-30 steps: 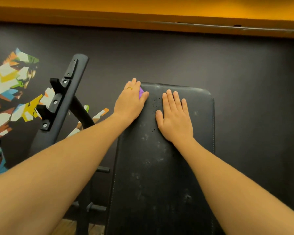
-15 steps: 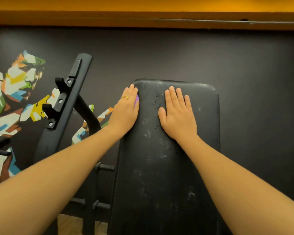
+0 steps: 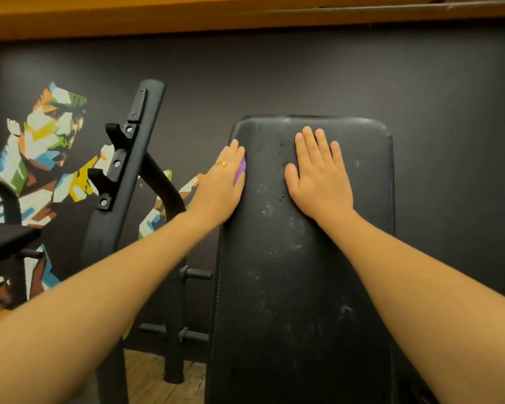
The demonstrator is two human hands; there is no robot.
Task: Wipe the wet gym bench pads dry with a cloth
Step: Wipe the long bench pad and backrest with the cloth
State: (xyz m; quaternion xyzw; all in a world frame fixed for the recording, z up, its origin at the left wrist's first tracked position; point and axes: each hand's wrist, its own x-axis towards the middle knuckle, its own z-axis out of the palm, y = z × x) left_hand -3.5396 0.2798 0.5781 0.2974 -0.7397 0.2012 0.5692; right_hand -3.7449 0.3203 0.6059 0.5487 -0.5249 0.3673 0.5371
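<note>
A dark wall (image 3: 303, 68) is filling the back of the room, with an orange strip (image 3: 187, 21) running along the top. A bright painting of a person (image 3: 41, 158) is showing on the wall at the left. A bit of wood floor (image 3: 149, 374) is peeking out at the bottom.

There is one black pad (image 3: 298, 287). Its long way is running from the bottom of the picture up toward the wall, and its round end is pointing up. White marks are showing all over it. Many small drops (image 3: 285, 150) are sitting near the top, between the two hands.

One black rack post (image 3: 123, 176) is leaning to the left of the pad.

There is one purple cloth (image 3: 241, 169). It is sitting at the pad's left edge, near the top, mostly hidden under the left hand (image 3: 220, 188). That hand is pressing on it with straight fingers held together, pointing up. It is wearing one gold ring (image 3: 222, 163).

The right hand (image 3: 318, 176) is lying flat on the pad, palm down, fingers straight, with nothing in it.
</note>
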